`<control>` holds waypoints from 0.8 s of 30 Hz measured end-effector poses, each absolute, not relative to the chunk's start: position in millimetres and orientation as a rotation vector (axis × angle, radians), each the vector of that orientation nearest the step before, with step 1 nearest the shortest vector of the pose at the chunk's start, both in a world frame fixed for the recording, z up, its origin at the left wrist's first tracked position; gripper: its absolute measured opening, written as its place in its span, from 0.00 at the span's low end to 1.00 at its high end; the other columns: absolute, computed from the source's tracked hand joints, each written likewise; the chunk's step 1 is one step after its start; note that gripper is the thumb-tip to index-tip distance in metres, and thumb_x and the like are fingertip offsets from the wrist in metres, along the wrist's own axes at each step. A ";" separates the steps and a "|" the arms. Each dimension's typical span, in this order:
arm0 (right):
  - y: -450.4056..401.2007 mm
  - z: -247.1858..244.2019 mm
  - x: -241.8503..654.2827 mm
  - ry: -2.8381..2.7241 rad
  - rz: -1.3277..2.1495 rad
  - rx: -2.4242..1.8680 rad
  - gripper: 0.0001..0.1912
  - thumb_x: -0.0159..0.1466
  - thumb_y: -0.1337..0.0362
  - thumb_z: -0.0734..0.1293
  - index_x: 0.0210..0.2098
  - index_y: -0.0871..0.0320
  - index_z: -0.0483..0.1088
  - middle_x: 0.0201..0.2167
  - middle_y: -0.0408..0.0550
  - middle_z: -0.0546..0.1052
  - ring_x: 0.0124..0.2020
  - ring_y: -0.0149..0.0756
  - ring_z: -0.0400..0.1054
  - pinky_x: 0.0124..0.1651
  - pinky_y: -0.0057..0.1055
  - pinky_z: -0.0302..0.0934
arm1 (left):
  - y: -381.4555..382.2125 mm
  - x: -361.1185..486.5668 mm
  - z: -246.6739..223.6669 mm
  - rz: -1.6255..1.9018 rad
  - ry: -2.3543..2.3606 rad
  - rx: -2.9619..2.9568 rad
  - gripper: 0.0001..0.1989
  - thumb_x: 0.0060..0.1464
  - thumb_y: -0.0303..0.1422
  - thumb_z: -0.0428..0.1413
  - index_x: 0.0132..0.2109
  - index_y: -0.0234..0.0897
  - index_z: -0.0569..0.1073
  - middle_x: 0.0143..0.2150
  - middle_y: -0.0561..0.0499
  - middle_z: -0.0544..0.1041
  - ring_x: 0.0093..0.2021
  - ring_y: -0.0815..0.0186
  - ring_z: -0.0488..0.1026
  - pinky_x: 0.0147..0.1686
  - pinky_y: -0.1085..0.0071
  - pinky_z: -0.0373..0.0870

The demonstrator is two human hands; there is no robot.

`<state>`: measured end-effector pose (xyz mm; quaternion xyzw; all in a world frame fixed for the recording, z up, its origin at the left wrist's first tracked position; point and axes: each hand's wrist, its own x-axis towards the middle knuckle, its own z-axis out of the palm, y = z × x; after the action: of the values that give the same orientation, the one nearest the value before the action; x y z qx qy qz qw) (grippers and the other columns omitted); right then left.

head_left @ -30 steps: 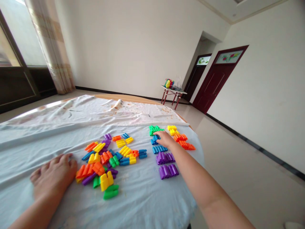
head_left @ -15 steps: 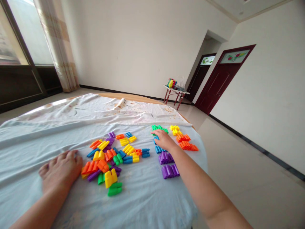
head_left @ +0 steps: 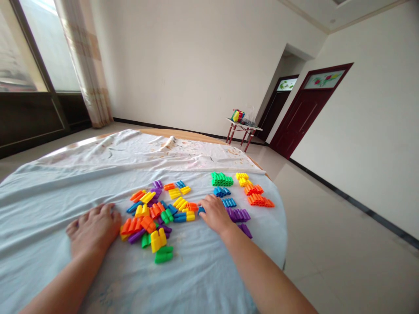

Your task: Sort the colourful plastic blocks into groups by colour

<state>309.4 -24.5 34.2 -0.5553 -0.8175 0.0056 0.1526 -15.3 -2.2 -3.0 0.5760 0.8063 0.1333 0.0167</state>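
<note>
Left hand: our left hand (head_left: 94, 230) lies palm down on the pale blue cotton bedsheet (head_left: 46, 209), fingers spread, holding nothing, just beside the loose pile.

Right hand: our right hand (head_left: 214, 213) rests palm down at the pile's right edge, fingertips (head_left: 205, 202) on a small blue plastic peg block (head_left: 201, 210); grip unclear from here, we cannot tell pinched from merely touching.

Loose pile: a mixed heap of bright plastic peg blocks (head_left: 153, 213), on the sheet between our hands.

Sorted groups: further right, neat rows of green plastic peg blocks (head_left: 221, 179), blue plastic peg blocks (head_left: 228, 202), purple plastic peg blocks (head_left: 238, 214), yellow plastic peg blocks (head_left: 242, 179), orange plastic peg blocks (head_left: 260, 200).

Room: a small red-legged table (head_left: 244, 129) stands far off, near a dark red wooden door (head_left: 303, 111).
</note>
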 end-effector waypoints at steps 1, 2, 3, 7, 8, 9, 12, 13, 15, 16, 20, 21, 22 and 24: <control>-28.3 32.7 308.3 -2.325 0.024 -1.545 0.12 0.57 0.70 0.68 0.41 0.56 0.70 0.39 0.49 0.71 0.46 0.41 0.62 0.50 0.37 0.57 | -2.4 -14.9 -2.8 0.417 2.507 1.792 0.27 0.57 0.44 0.33 0.56 0.38 0.64 0.59 0.41 0.64 0.58 0.48 0.58 0.58 0.55 0.48; -32.5 30.8 307.2 -2.312 0.034 -1.495 0.12 0.57 0.70 0.68 0.41 0.56 0.70 0.39 0.49 0.70 0.46 0.40 0.62 0.50 0.36 0.57 | -2.6 -14.5 -2.5 0.421 2.509 1.791 0.27 0.57 0.44 0.34 0.56 0.38 0.64 0.60 0.41 0.64 0.58 0.49 0.58 0.58 0.55 0.47; -37.0 28.5 306.2 -2.315 0.055 -1.442 0.12 0.57 0.71 0.68 0.41 0.57 0.69 0.39 0.48 0.70 0.45 0.39 0.62 0.50 0.35 0.57 | -2.8 -14.1 -2.2 0.422 2.510 1.791 0.27 0.57 0.44 0.34 0.56 0.39 0.64 0.60 0.41 0.64 0.58 0.49 0.58 0.57 0.55 0.47; -53.9 22.3 305.5 -2.383 0.217 -1.273 0.12 0.55 0.66 0.72 0.38 0.57 0.69 0.39 0.47 0.70 0.44 0.38 0.62 0.49 0.33 0.59 | -3.8 -12.3 -0.9 0.422 2.512 1.777 0.27 0.57 0.43 0.34 0.56 0.39 0.65 0.59 0.41 0.64 0.58 0.50 0.58 0.57 0.55 0.48; -57.0 22.5 306.4 -2.373 0.246 -1.267 0.12 0.55 0.63 0.72 0.37 0.57 0.69 0.38 0.47 0.71 0.44 0.37 0.63 0.49 0.33 0.59 | -3.9 -11.8 -0.6 0.421 2.512 1.773 0.27 0.57 0.43 0.33 0.56 0.39 0.65 0.59 0.41 0.64 0.58 0.50 0.58 0.57 0.55 0.48; -59.4 23.4 307.4 -2.344 0.255 -1.283 0.12 0.55 0.61 0.72 0.36 0.57 0.69 0.37 0.46 0.71 0.43 0.37 0.63 0.48 0.33 0.59 | -4.0 -11.6 -0.3 0.420 2.511 1.771 0.27 0.57 0.43 0.33 0.56 0.39 0.65 0.59 0.41 0.64 0.58 0.50 0.58 0.57 0.55 0.48; -63.1 27.5 310.0 -2.222 0.191 -1.405 0.13 0.57 0.56 0.71 0.36 0.58 0.68 0.36 0.47 0.71 0.43 0.38 0.64 0.47 0.33 0.59 | -3.8 -11.8 -0.2 0.410 2.506 1.773 0.27 0.57 0.43 0.33 0.56 0.39 0.64 0.60 0.41 0.63 0.59 0.49 0.57 0.58 0.54 0.47; -63.6 28.4 310.3 -2.194 0.165 -1.459 0.14 0.57 0.55 0.70 0.36 0.58 0.68 0.37 0.48 0.71 0.43 0.38 0.64 0.47 0.34 0.59 | -3.7 -12.3 -0.4 0.405 2.504 1.773 0.27 0.57 0.43 0.33 0.56 0.39 0.64 0.60 0.41 0.63 0.60 0.49 0.56 0.58 0.54 0.46; -64.1 28.7 310.1 -2.173 0.132 -1.581 0.16 0.57 0.53 0.70 0.36 0.59 0.68 0.37 0.49 0.71 0.43 0.40 0.65 0.47 0.34 0.60 | -3.3 -13.4 -0.8 0.396 2.500 1.776 0.28 0.57 0.43 0.32 0.57 0.39 0.63 0.61 0.41 0.62 0.60 0.49 0.56 0.58 0.54 0.46; -64.5 28.3 309.5 -2.182 0.131 -1.644 0.17 0.56 0.52 0.70 0.37 0.59 0.68 0.37 0.49 0.72 0.42 0.41 0.66 0.46 0.35 0.60 | -3.2 -13.9 -1.0 0.392 2.499 1.777 0.28 0.57 0.43 0.32 0.57 0.39 0.63 0.61 0.41 0.62 0.60 0.49 0.55 0.58 0.55 0.46; -67.5 27.2 305.8 -2.285 0.192 -1.810 0.16 0.58 0.52 0.67 0.37 0.58 0.69 0.35 0.49 0.73 0.40 0.41 0.68 0.43 0.34 0.61 | -2.5 -15.1 -1.2 0.377 2.494 1.780 0.28 0.57 0.44 0.33 0.57 0.39 0.63 0.61 0.41 0.62 0.60 0.49 0.56 0.58 0.55 0.45; -68.3 27.6 304.8 -2.317 0.205 -1.803 0.14 0.59 0.54 0.66 0.38 0.58 0.69 0.35 0.49 0.73 0.41 0.41 0.68 0.43 0.34 0.62 | -2.2 -15.5 -1.4 0.372 2.493 1.777 0.28 0.57 0.44 0.33 0.57 0.39 0.63 0.60 0.41 0.62 0.60 0.48 0.56 0.58 0.55 0.45; -68.8 28.3 304.0 -2.350 0.217 -1.769 0.13 0.60 0.56 0.65 0.39 0.58 0.69 0.36 0.49 0.73 0.42 0.40 0.68 0.44 0.34 0.61 | -1.6 -16.0 -1.9 0.366 2.493 1.773 0.28 0.57 0.44 0.33 0.57 0.40 0.63 0.61 0.41 0.62 0.60 0.48 0.56 0.58 0.55 0.45; -68.7 29.3 302.8 -2.407 0.243 -1.652 0.14 0.60 0.60 0.65 0.44 0.57 0.69 0.41 0.49 0.73 0.45 0.39 0.67 0.47 0.32 0.61 | 0.0 -18.0 -4.1 0.357 2.492 1.771 0.27 0.56 0.44 0.33 0.57 0.40 0.62 0.61 0.41 0.61 0.60 0.48 0.55 0.58 0.55 0.45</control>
<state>302.8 -68.7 29.3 -0.5607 -0.8170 0.0824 0.1062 -18.0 0.0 -4.1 0.5750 0.8092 0.1159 0.0320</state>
